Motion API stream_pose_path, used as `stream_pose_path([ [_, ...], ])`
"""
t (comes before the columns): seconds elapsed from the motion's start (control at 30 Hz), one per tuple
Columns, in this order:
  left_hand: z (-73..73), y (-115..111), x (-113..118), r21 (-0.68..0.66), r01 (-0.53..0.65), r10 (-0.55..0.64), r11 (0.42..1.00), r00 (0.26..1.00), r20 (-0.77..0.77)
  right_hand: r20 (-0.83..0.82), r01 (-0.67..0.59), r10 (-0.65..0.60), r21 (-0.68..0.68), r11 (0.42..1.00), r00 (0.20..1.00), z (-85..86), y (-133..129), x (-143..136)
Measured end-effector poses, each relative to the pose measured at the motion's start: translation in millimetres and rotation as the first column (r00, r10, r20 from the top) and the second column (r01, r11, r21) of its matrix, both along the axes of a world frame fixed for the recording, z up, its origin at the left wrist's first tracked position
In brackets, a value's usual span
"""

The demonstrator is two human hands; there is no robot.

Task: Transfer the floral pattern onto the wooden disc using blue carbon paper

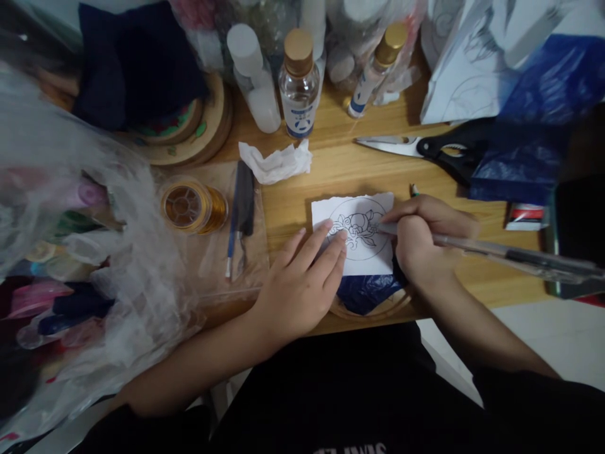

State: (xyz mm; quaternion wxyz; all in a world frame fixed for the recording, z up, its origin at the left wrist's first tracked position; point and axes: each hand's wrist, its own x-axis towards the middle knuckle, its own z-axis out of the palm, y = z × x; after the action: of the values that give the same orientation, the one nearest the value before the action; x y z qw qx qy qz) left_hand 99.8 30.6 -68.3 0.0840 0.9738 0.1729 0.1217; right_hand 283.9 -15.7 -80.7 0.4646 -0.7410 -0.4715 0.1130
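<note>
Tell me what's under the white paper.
Dark blue fabric shows below the white paper, set in a wooden hoop. Left hand pins the paper; whatever else lies beneath is covered.

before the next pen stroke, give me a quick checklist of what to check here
1. Paper held flat: ok. The left hand has its fingers pressed on the paper's left edge.
2. Pen gripped: ok. The right hand is closed around it, tip on the drawing.
3. Blue sheet under the paper: ok. It shows below the lower edge, over a hoop.
4. Lines not covered: not ok. The left fingertips overlap the circle's left side.
5. Scissors out of the way: ok. They lie behind the paper, apart from both hands.
6. Lines coming through below: cannot tell.
</note>
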Motion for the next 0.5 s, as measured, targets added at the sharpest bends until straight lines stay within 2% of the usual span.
stream_pose_path([
  [0.27, 1.8, 1.0, 0.4, 0.054, 0.010, -0.009, 0.998, 1.000, -0.024, 0.007, -0.026, 0.025, 0.018, 1.000, 1.000, -0.5, 1.3, 0.2],
  [0.5, 1.4, 0.8, 0.1, 0.027, 0.011, -0.010, 1.000, 1.000, -0.024, 0.023, -0.051, 0.051, 0.010, 0.999, 0.998, 1.3, -0.7, 0.5],
])
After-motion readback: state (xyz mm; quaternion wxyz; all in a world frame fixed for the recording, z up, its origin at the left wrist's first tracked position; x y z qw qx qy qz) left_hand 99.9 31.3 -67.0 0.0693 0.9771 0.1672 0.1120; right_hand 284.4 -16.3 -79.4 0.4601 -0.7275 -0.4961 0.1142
